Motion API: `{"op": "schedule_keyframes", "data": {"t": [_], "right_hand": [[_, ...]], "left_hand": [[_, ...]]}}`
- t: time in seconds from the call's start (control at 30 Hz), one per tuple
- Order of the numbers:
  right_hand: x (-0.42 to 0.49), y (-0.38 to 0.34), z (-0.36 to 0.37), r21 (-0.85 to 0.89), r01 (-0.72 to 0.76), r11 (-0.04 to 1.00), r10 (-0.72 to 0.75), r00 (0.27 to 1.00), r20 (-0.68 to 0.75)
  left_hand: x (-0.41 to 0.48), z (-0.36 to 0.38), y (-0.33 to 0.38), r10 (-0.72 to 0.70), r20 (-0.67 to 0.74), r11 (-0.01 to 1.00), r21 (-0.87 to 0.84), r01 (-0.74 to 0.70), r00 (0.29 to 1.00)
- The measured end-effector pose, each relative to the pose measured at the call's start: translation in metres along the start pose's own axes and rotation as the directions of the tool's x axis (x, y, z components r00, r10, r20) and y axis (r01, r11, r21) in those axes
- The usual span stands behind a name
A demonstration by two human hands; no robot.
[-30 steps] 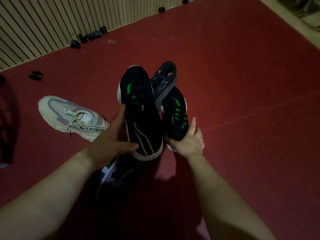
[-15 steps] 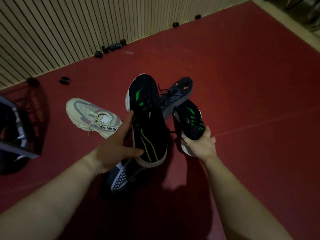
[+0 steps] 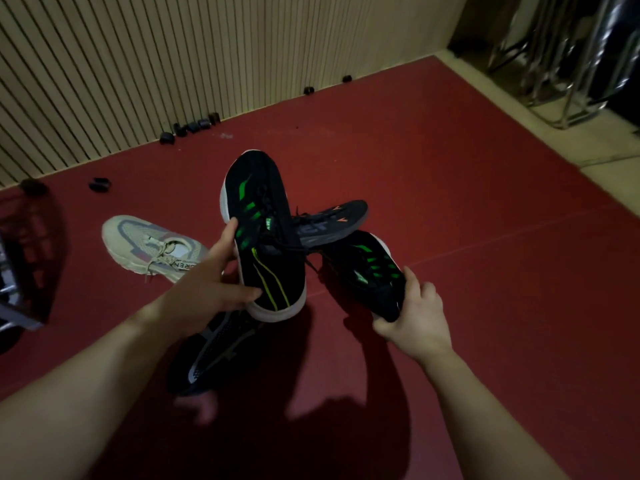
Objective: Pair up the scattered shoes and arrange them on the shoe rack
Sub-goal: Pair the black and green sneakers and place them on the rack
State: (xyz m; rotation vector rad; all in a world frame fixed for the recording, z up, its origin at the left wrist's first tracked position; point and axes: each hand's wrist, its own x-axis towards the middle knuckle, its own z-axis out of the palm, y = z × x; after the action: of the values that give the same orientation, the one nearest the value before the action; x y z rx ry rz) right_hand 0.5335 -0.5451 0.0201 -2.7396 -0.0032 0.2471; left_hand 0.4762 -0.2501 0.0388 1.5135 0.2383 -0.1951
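My left hand (image 3: pixel 204 292) grips a black sneaker with green stripes (image 3: pixel 266 237) by its heel, toe pointing away. My right hand (image 3: pixel 412 317) holds the matching black and green sneaker (image 3: pixel 370 268) by its heel, lower and to the right. Both are lifted above the red floor. A dark sneaker with orange marks (image 3: pixel 332 220) lies on the floor behind them. A black and grey sneaker (image 3: pixel 211 351) lies under my left wrist. A cream sneaker (image 3: pixel 152 247) lies on the floor to the left. Part of a dark rack (image 3: pixel 20 271) shows at the left edge.
A slatted beige wall (image 3: pixel 173 64) borders the red mat (image 3: pixel 485 271). Small black objects (image 3: pixel 194 128) sit along its base. Metal stands (image 3: pixel 571 81) occupy the top right corner on a pale floor.
Both hands have risen with the black and green sneakers, and the right one has swung out to the right. The view has tilted up, showing more wall and the rack.
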Motion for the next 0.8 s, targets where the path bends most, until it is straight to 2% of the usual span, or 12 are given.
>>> {"op": "schedule_keyframes", "data": {"t": [0.07, 0.2, 0.3, 0.47, 0.6, 0.67, 0.8], "right_hand": [[-0.008, 0.012, -0.012, -0.015, 0.019, 1.000, -0.019, 1.000, 0.007], [-0.021, 0.036, -0.039, 0.093, 0.000, 0.996, -0.001, 1.000, 0.010], [-0.033, 0.053, -0.058, 0.109, -0.013, 0.994, 0.012, 1.000, 0.011], [-0.045, 0.071, -0.090, 0.247, -0.073, 0.966, 0.110, 0.984, -0.140], [-0.042, 0.072, -0.105, 0.450, -0.027, 0.892, 0.144, 0.963, -0.229], [-0.043, 0.064, -0.106, 0.504, 0.042, 0.863, 0.096, 0.965, -0.245], [-0.040, 0.035, -0.096, 0.513, 0.129, 0.849, -0.034, 0.981, -0.191]], "left_hand": [[0.001, 0.009, 0.003, -0.013, 0.012, 0.999, -0.032, 0.014, 1.000], [0.010, 0.026, 0.006, -0.022, 0.032, 0.999, -0.046, 0.024, 0.999], [0.019, 0.041, 0.013, -0.028, 0.058, 0.997, -0.072, 0.032, 0.998], [0.030, 0.061, 0.018, -0.003, 0.150, 0.997, -0.078, 0.015, 0.989], [0.035, 0.075, 0.019, 0.007, 0.189, 0.998, -0.066, 0.006, 0.982], [0.034, 0.078, 0.022, 0.011, 0.184, 0.996, -0.085, 0.005, 0.983], [0.016, 0.064, 0.031, 0.038, 0.195, 0.994, -0.109, -0.017, 0.980]]}}
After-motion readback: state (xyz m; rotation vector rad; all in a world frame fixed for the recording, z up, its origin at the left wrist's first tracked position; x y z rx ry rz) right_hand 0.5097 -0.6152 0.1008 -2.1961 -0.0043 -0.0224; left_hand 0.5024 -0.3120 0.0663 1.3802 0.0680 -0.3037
